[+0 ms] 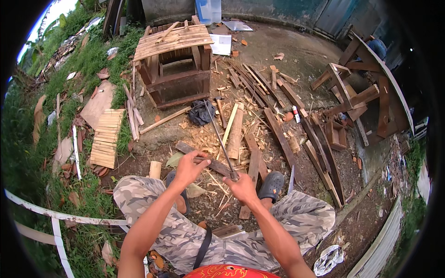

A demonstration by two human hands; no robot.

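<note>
My right hand (241, 188) is closed around the handle of a machete (221, 139), whose long, narrow dark blade points away and slightly left. My left hand (189, 167) pinches a short brown piece of wood (201, 160), partly hidden by the fingers. Beneath both hands a dark wooden board (218, 167) slants across between my feet. Just beyond lie a split bamboo length (235, 131) and a pale strip (227, 129) among scattered shavings. A hammer (220, 111) and a crumpled black plastic bag (201, 112) rest farther off.
A wooden frame (178, 88) with a slatted bamboo top stands at the far left. A small slatted panel (107, 139) lies on the grass. Dark planks (282, 139) and a saw blade (291, 180) are to the right, before an overturned table (387, 92). A person (378, 47) is behind it.
</note>
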